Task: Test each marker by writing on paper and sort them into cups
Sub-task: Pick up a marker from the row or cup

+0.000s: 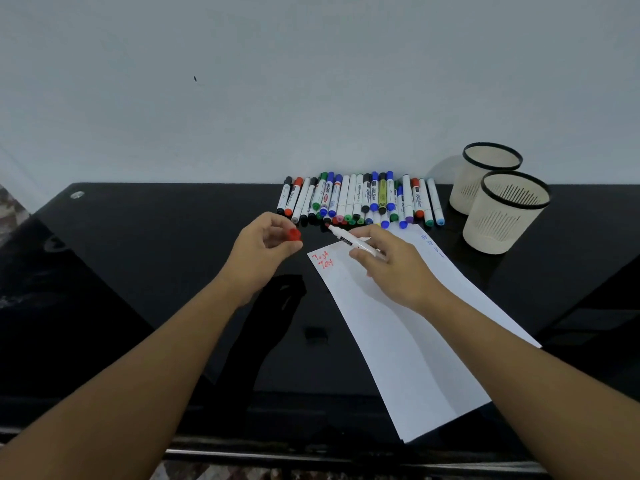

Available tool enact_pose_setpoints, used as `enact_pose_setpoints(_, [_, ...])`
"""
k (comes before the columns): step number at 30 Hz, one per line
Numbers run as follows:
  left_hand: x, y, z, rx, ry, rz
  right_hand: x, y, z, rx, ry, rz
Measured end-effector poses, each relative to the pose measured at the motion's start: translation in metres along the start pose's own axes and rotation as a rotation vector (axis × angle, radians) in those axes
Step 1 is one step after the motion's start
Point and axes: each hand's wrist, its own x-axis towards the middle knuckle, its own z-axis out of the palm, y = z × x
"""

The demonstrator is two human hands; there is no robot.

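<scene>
**Uncapped red marker held over the paper, cap in the other hand**

Both forearms are extended over a glossy black table [138, 271], in whose surface dim reflections are seen. The right hand [391, 261] is held palm-down above a long white sheet of paper [398, 334], and a white-barrelled marker [349, 241] is grasped between its thumb and fingers, the red tip pointed left and away. The left hand [263, 247] is raised just left of the sheet, fingers curled, with a small red cap [294, 234] pinched at the fingertips. Red handwriting [322, 260] is seen at the sheet's far left corner and faint blue marks [431, 244] near its far right edge. Two cream slotted plastic cups [498, 206] with black rims are placed at the far right, touching or nearly so. A row of capped cylindrical markers [360, 199] is laid against the wall beyond the hands.
</scene>
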Motion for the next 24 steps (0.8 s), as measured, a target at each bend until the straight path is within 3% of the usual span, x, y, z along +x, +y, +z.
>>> enact_pose_setpoints(5, [-0.005, 0.011, 0.008, -0.424, 0.001, -0.144, -0.007, -0.002, -0.008, -0.025, 0.012, -0.017])
enact_pose_setpoints(9, [-0.005, 0.017, 0.01, -0.188, 0.004, -0.127, -0.008, -0.003, -0.011, -0.042, 0.031, -0.028])
enact_pose_setpoints(10, [-0.005, 0.017, 0.01, -0.219, 0.015, -0.145, -0.008, -0.003, -0.012, -0.041, 0.031, -0.022])
enact_pose_setpoints(14, [-0.004, 0.024, 0.009, -0.755, 0.03, -0.318, -0.009, -0.002, -0.016, -0.035, 0.017, -0.004])
enact_pose_setpoints(16, [-0.004, 0.027, 0.01, -0.893, 0.025, -0.383, -0.01, -0.003, -0.016, -0.043, 0.006, -0.019])
enact_pose_setpoints(21, [-0.005, 0.032, 0.018, -0.972, 0.032, -0.428, -0.012, -0.007, -0.013, -0.06, -0.003, -0.058])
enact_pose_setpoints(24, [-0.005, 0.029, 0.016, -0.707, 0.006, -0.338, -0.012, -0.01, -0.015, -0.07, 0.006, -0.071])
